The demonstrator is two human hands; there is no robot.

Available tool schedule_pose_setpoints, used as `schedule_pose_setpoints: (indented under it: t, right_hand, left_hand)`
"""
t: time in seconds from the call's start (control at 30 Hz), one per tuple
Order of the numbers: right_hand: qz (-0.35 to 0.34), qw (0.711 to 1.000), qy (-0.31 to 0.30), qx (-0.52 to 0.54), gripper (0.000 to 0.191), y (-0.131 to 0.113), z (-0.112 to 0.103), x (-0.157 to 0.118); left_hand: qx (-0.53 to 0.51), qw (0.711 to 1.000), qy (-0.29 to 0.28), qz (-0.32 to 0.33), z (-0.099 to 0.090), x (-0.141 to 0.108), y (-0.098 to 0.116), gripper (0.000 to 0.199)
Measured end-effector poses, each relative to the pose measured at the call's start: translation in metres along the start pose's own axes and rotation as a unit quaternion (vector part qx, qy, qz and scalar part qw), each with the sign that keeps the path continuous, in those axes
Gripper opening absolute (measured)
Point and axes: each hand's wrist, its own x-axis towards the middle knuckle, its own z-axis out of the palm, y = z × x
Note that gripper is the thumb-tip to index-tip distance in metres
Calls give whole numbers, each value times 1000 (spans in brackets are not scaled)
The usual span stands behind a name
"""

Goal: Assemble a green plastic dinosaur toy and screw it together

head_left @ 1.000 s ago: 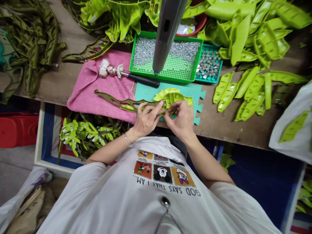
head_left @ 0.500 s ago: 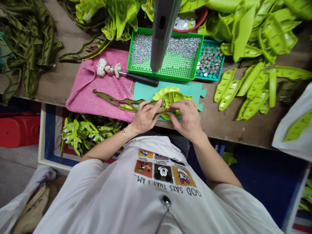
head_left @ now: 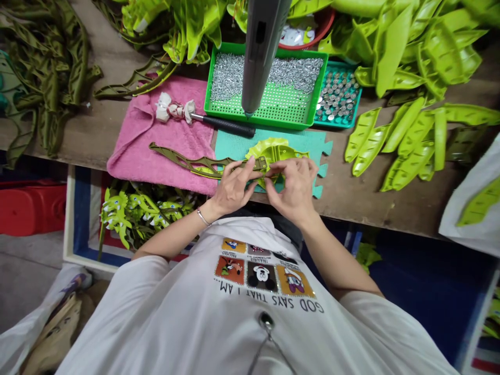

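A: Item in hand?
B: Olive plastic leaf strip [head_left: 203, 165], lying over teal foam mat [head_left: 234, 148]; left hand [head_left: 233, 188], fingers [head_left: 245, 171] clenched on it.
A: Other hand?
B: Right hand [head_left: 294, 190], fingers [head_left: 282, 169] grasping lime plastic leaf piece [head_left: 278, 154] against the strip's end.
A: Nearby?
B: Pink towel [head_left: 156, 151], green tray of rivets [head_left: 265, 112].

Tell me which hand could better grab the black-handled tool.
Probably the left: the left hand lies nearer the black-handled tool, though it pinches the olive plastic strip. The right hand is farther off, at the lime plastic piece.
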Motion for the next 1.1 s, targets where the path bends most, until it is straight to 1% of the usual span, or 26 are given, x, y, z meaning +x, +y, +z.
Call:
schedule_pose_setpoints:
  t: [0.23, 0.33, 0.4, 0.47, 0.53, 0.57, 0.67, 0.77, 0.9, 1.1]
  right_hand:
    - [4, 999, 51, -4, 21, 0, 6, 0]
    - [11, 999, 51, -4, 16, 2, 7, -1]
    - [15, 999, 38, 0, 14, 3, 7, -1]
    - [15, 999, 32, 3, 13, 4, 8, -2]
    - [12, 999, 36, 1, 12, 4, 8, -2]
    - [11, 999, 37, -1, 11, 4, 9, -2]
    - [10, 999, 42, -6, 12, 4, 10, -3]
    - [9, 999, 45, -9, 11, 3, 10, -2]
    - [7, 999, 44, -11, 10, 1, 9, -1]
    - [15, 1000, 26, -7, 15, 1, 9, -2]
  left_hand:
    - [-14, 996, 29, -79, 4, 11, 14, 72]
    - [-7, 993, 31, -110, 2, 15, 20, 68]
    - [21, 991, 24, -131, 0, 16, 22, 60]
    - [68, 987, 8, -146, -4, 15, 23, 45]
    - [111, 983, -14, -145, -7, 15, 22, 30]
    - [123, 982, -24, -140, -9, 15, 22, 27]
    - [137, 981, -47, -126, -12, 18, 21, 26]
    - [149, 980, -54, -121, -13, 21, 23, 24]
    - [148, 978, -62, -132, -13, 24, 26, 25]
    - [139, 975, -96, -143, -15, 26, 25, 27]
